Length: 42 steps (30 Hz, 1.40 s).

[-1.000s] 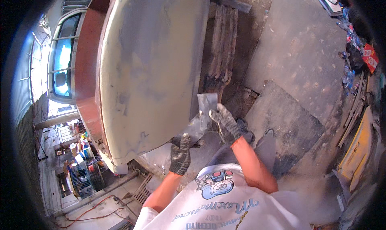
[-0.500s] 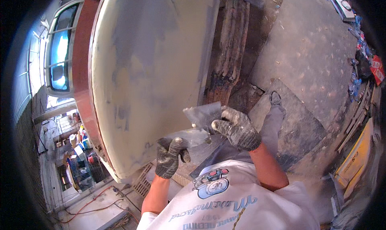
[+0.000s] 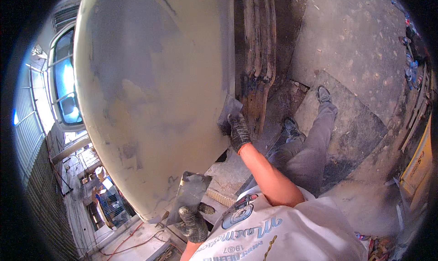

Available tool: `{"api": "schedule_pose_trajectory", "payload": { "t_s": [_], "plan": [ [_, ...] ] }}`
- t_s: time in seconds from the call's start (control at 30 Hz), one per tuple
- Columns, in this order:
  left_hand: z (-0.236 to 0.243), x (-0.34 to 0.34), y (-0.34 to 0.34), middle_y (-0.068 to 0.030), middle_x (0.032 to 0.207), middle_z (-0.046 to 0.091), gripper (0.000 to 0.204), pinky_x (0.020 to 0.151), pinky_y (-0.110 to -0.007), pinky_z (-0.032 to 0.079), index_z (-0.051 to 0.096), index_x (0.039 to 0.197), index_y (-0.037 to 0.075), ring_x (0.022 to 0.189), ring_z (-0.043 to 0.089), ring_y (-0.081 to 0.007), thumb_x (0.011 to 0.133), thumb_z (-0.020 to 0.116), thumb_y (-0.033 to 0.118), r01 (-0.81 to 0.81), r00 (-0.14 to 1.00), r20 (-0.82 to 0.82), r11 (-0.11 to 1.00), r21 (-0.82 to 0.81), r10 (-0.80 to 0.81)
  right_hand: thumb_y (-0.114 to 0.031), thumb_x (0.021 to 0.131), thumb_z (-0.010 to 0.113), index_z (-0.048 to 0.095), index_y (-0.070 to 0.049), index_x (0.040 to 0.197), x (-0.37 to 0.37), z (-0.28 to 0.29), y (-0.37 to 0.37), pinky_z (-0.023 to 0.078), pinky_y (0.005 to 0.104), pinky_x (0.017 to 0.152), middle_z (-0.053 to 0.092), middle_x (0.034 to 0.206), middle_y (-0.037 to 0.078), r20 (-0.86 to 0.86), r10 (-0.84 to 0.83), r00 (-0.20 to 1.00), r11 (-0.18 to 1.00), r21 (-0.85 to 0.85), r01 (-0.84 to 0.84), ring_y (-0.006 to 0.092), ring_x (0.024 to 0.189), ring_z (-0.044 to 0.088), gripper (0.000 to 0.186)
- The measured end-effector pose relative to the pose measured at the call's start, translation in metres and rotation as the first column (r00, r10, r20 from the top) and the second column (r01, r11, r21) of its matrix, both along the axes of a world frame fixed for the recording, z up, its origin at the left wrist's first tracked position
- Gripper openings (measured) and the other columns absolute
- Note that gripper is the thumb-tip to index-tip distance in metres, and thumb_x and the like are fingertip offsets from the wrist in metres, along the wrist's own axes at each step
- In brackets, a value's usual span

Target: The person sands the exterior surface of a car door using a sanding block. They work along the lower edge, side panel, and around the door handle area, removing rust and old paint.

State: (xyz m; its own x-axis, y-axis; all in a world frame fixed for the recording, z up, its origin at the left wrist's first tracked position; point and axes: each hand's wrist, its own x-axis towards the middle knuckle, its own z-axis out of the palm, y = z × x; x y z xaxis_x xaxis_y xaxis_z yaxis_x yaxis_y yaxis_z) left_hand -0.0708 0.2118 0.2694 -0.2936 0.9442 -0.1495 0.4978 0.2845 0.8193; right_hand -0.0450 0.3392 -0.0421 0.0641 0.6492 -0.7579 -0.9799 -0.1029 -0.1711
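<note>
A large curved vehicle panel (image 3: pixel 182 69), patched in cream filler and grey, takes up the middle and left. My right hand (image 3: pixel 240 132), in a dark, dusty knit glove, grips a flat dark putty spreader (image 3: pixel 230 108). The spreader lies at the panel's right edge and seems to touch it; the exact contact is hidden. Lower left, my gloved left hand (image 3: pixel 193 224) is closed on a thin rectangular putty plate (image 3: pixel 192 190) with greyish smears, its thumb over the near end. The plate is beside the panel's lower edge.
Rusty brown metal channels (image 3: pixel 259 46) run along the panel's right side. My shoe (image 3: pixel 323 94) rests on a dark floor sheet (image 3: pixel 351 128). A yellow board (image 3: pixel 417 163) leans at the far right. Shelves with clutter (image 3: pixel 109 197) and a hose (image 3: pixel 121 247) are lower left.
My right hand has moved left and up with the spreader, from beside the plate to the panel's right edge. My left hand with the plate has dropped lower. The view has shifted.
</note>
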Motion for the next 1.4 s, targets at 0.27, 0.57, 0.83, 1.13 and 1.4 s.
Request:
{"api": "schedule_pose_trajectory", "payload": {
  "t_s": [0.27,0.57,0.83,1.13,1.4],
  "plan": [
    [0.005,-0.009,-0.005,-0.0087,0.122,0.058,0.054,0.094,-0.036,0.047,0.050,0.126,0.004,0.109,0.056,-0.0210,0.095,0.059,0.047,0.056,0.989,0.143,0.997,-0.052,-0.048,-0.035,0.097,0.058,0.040,0.002,0.142,0.004,0.038,0.005,0.038,0.0400,0.106,0.058,0.128,0.019,0.777,0.321,0.541,0.944,-0.215,-0.252,0.0307,0.120,0.053,0.061],
    [-0.017,-0.015,-0.008,-0.0069,0.080,0.062,0.050,0.046,-0.031,0.049,0.049,0.116,0.008,0.053,0.057,-0.0185,0.096,0.052,0.054,0.031,0.992,-0.127,0.991,0.130,-0.014,-0.022,0.097,0.055,0.047,0.006,0.131,0.085,0.123,0.107,0.045,0.0384,0.096,0.060,0.119,0.024,0.589,-0.198,0.783,0.975,0.201,0.095,0.0323,0.112,0.057,0.044],
    [-0.015,-0.026,-0.018,-0.0085,0.077,0.061,0.059,0.046,-0.031,0.049,0.051,0.116,0.006,0.051,0.057,-0.0189,0.093,0.054,0.060,-0.019,0.996,-0.090,0.999,-0.035,0.016,-0.021,0.097,0.056,0.048,0.009,0.126,0.144,0.198,0.144,0.046,0.0405,0.096,0.060,0.114,0.027,0.125,-0.316,0.940,0.875,0.421,0.238,0.0362,0.110,0.059,0.043],
    [-0.025,-0.029,-0.017,-0.0132,0.096,0.063,0.055,0.042,-0.033,0.051,0.049,0.118,0.002,0.054,0.060,-0.0223,0.094,0.058,0.052,0.009,0.979,-0.203,0.989,0.148,0.022,-0.025,0.096,0.056,0.052,0.002,0.128,0.154,0.153,0.159,0.050,0.0374,0.091,0.064,0.116,0.013,0.006,-0.393,0.920,0.853,0.376,0.362,0.0275,0.107,0.059,0.042],
    [-0.014,-0.012,-0.015,-0.0084,0.108,0.062,0.049,0.075,-0.037,0.050,0.054,0.115,0.003,0.089,0.059,-0.0199,0.094,0.062,0.046,0.052,0.979,-0.198,0.998,0.036,-0.044,-0.020,0.096,0.052,0.056,0.002,0.118,0.157,0.119,0.212,0.050,0.0361,0.088,0.066,0.102,0.015,0.832,-0.141,0.536,0.988,0.085,0.128,0.0255,0.096,0.062,0.032]
  ]
}}
